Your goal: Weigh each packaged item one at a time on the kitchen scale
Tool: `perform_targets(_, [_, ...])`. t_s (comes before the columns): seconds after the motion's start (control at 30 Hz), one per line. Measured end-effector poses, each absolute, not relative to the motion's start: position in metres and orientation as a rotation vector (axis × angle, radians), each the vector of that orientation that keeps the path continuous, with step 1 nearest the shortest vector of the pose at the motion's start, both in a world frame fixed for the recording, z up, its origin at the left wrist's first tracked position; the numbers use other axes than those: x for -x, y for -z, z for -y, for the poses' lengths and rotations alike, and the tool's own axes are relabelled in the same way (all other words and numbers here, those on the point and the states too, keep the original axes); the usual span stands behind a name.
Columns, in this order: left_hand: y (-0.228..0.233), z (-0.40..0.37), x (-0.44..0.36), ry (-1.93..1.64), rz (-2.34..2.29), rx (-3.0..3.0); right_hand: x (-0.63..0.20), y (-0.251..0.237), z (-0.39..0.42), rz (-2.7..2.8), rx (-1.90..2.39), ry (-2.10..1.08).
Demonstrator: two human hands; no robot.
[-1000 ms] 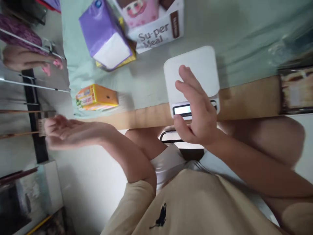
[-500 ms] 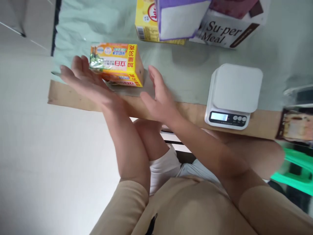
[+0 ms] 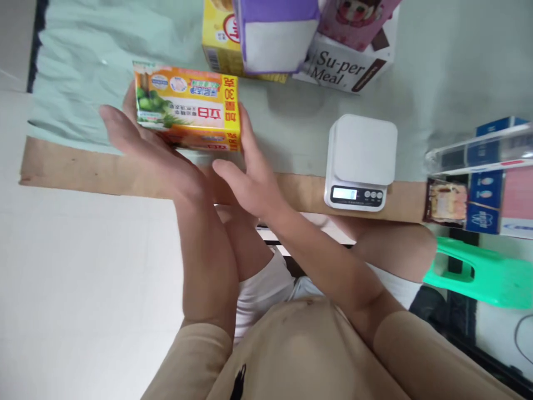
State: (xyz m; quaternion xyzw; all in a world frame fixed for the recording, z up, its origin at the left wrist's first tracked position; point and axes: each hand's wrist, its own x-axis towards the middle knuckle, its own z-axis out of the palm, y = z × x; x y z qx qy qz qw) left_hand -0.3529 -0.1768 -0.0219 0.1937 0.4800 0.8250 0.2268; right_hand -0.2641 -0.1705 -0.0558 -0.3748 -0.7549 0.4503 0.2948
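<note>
Orange box (image 3: 187, 108) between both hands, near table edge (image 3: 83, 172)

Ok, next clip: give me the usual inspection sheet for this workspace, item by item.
Surface: table with a wooden front edge under a pale green cover.
Job's things: orange-yellow carton held between both hands; whether it is off the cover cannot be told.
Clutter: white digital kitchen scale, display lit, platform bare; purple and white box; yellow box; Su-per Meal box; blue and pink packages at the right edge.
Grippers: left hand against the carton's left end, right hand against its right end.
Cables: thin dark cable on the floor, far right.
Surroundings: green plastic stool, pale floor.
</note>
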Motion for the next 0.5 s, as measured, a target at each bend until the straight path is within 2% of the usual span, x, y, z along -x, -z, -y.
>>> perform_targets(0.1, [0.025,0.177,0.314,-2.267,-1.113,-0.747,0.213,0.04,0.17,1.945,0.877,-0.978])
perform_targets(0.23, [0.029,0.164,0.26,-2.009,-0.817,-0.978,0.132,0.02,0.154,1.796,0.715,-0.846])
perform_targets(0.37, [0.019,0.141,0.218,-1.753,-0.628,-1.055,0.07,0.008,0.134,1.813,0.862,-0.725])
perform_targets(0.5, [0.016,0.124,0.193,-1.612,-0.576,-1.084,0.029,0.017,0.114,1.861,1.062,-0.725])
